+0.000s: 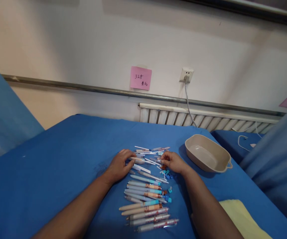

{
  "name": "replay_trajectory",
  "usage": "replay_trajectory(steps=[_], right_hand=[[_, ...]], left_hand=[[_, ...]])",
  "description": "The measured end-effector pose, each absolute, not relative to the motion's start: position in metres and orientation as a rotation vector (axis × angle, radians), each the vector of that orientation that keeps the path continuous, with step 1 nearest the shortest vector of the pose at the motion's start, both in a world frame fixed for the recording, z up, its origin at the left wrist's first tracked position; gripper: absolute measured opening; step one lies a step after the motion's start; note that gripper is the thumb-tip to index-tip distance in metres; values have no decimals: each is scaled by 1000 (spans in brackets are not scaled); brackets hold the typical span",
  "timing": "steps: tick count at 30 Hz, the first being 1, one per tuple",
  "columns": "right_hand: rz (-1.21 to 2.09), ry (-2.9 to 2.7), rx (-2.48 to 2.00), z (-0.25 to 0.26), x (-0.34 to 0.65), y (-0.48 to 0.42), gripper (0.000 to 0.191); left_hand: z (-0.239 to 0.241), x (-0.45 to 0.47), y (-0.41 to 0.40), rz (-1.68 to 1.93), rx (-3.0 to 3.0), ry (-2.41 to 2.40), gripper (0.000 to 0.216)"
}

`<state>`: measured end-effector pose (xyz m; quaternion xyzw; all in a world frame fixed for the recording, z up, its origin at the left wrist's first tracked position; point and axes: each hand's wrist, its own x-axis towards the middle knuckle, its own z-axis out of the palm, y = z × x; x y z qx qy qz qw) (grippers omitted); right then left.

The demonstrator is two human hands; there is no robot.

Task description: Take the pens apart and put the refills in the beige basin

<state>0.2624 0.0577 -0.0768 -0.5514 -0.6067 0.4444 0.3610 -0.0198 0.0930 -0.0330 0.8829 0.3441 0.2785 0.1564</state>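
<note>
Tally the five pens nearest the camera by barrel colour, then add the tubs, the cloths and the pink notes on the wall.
Beige pens: 2
Pale grey pens with reddish print: 3
Tub: 1
Yellow cloth: 1
Pink notes: 2, one at the right edge partly out of view
Total: 9

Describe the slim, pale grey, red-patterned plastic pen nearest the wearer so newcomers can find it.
On the wide blue cloth surface, find the column of slender pastel plastic pens. At the wearer's end lie three pale grey pens with reddish patterns, one below another. The wanted pen is the lowest, its right end reaching past its two neighbours'.
</note>
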Motion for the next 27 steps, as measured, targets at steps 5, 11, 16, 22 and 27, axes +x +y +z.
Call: replay_trajectory(steps=[5, 11, 16, 22, 27], right_hand=[[1008, -1605, -1471, -80, 262, 60, 12], [893, -1694, -1519, -84, 258, 61, 8], [594, -1809, -1550, -75, 255, 59, 6], [497, -1949, -1476, -65, 237, 54, 4], [460, -2092, -1443, -62, 224, 48, 12]], left_hand=[[-31, -18, 91, 781, 2558, 1021, 19], [-26, -25, 95, 878, 2619, 1134, 16], [-26, -33, 103, 926, 2564, 1298, 18], [-30, -23, 97, 873, 2473, 1077, 18], [-35, -15, 91, 659, 2524, 918, 18]])
